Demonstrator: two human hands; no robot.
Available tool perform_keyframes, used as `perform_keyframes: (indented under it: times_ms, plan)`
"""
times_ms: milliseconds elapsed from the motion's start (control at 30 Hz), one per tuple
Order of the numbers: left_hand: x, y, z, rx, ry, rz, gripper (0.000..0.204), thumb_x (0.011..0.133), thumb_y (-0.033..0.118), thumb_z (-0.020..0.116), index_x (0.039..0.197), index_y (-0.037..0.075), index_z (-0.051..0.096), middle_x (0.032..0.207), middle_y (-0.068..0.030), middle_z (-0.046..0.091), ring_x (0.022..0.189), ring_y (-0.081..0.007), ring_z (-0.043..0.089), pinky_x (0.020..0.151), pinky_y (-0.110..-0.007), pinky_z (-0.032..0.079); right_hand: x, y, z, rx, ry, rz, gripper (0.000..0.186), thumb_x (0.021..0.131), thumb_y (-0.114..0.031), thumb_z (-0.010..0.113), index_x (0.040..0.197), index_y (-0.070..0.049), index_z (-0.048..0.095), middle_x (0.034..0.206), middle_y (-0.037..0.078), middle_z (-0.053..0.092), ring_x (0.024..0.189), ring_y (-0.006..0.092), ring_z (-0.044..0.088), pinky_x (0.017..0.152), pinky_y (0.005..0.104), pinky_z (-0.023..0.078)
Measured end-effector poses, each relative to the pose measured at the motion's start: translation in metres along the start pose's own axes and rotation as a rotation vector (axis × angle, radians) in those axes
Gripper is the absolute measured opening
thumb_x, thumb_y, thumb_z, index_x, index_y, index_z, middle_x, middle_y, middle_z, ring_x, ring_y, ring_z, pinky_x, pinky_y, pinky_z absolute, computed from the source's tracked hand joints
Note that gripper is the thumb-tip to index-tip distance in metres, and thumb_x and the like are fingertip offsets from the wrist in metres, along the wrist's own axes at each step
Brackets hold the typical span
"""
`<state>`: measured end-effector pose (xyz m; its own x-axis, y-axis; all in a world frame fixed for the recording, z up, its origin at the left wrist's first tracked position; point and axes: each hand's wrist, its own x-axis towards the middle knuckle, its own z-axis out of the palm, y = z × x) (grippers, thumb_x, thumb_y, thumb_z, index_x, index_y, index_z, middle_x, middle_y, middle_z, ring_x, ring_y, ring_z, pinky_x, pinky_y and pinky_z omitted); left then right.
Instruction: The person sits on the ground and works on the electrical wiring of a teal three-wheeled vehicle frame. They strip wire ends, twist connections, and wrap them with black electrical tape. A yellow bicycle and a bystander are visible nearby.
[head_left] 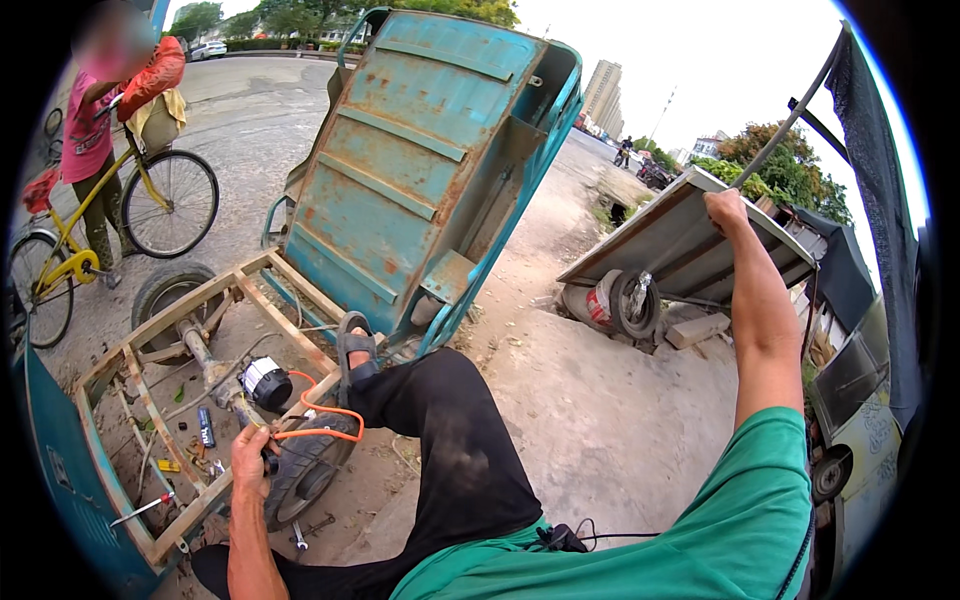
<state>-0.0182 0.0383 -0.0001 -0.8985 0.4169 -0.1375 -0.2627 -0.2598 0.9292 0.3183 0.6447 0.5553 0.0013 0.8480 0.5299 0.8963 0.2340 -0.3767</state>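
Observation:
My left hand is closed beside the black tyre, at the end of an orange cable, with its fingertips on the cable. The cable runs to a round black-and-white motor on the axle of a rusty metal frame. A blue can and a red-handled screwdriver lie in and on the frame. My right hand is raised, gripping a grey metal pole above a tilted board. My sandalled foot rests by the frame.
A teal rusty cargo bed stands tipped up behind the frame. A person in pink stands with a yellow bicycle at left. A wheel, bricks and a dark cloth are at right; a teal panel borders the left.

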Motion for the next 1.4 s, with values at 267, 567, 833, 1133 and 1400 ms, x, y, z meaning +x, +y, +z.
perform_keyframes:
  times_ms: [267, 567, 833, 1133, 1400]
  plan:
    - [-0.003, 0.01, 0.007, 0.018, -0.109, -0.112, 0.021, 0.097, 0.025, 0.062, 0.09, 0.006, 0.066, 0.068, -0.0015, 0.063, 0.05, -0.0065, 0.041, 0.044, -0.024, 0.029, 0.098, 0.044, 0.047, -0.03, 0.063, -0.307, 0.033, 0.088, -0.03, 0.056, 0.102, 0.0, 0.06, 0.077, 0.018, 0.064, 0.064, 0.0288, 0.062, 0.06, 0.0438, 0.048]
    - [-0.012, 0.011, -0.011, -0.029, -0.058, -0.107, 0.021, 0.1, 0.025, 0.061, 0.092, 0.006, 0.067, 0.07, -0.0002, 0.063, 0.047, -0.0052, 0.038, 0.042, -0.024, 0.025, -0.079, -0.097, 0.178, 0.123, -0.186, -0.721, 0.081, 0.079, -0.016, 0.065, 0.15, 0.004, 0.032, 0.115, 0.034, 0.065, 0.107, 0.0402, 0.066, 0.094, 0.0434, 0.051]
    - [-0.011, 0.011, -0.007, 0.003, -0.079, -0.123, 0.021, 0.1, 0.024, 0.06, 0.094, 0.006, 0.068, 0.071, 0.0001, 0.062, 0.048, -0.0047, 0.039, 0.043, -0.023, 0.026, -0.347, -0.19, 0.167, 0.071, -0.704, -1.161, 0.087, 0.083, -0.029, 0.068, 0.153, -0.003, 0.025, 0.093, 0.029, 0.069, 0.093, 0.0482, 0.065, 0.087, 0.0534, 0.05]
    - [-0.008, 0.011, -0.001, 0.036, -0.138, -0.125, 0.02, 0.1, 0.025, 0.059, 0.097, 0.007, 0.069, 0.071, 0.0018, 0.062, 0.05, -0.0047, 0.039, 0.045, -0.023, 0.027, -0.517, -0.224, 0.217, 0.007, -1.179, -1.627, 0.085, 0.088, -0.047, 0.064, 0.15, -0.001, 0.03, 0.103, 0.03, 0.069, 0.104, 0.0451, 0.066, 0.093, 0.0502, 0.05]
    - [-0.02, 0.007, -0.017, 0.113, -0.133, -0.187, 0.02, 0.101, 0.027, 0.059, 0.099, 0.009, 0.067, 0.074, 0.0016, 0.062, 0.051, -0.0053, 0.042, 0.046, -0.022, 0.03, -0.571, -0.233, 0.229, -0.134, -1.311, -1.839, 0.081, 0.088, -0.047, 0.063, 0.15, -0.007, 0.03, 0.099, 0.027, 0.07, 0.097, 0.044, 0.069, 0.083, 0.0528, 0.054]
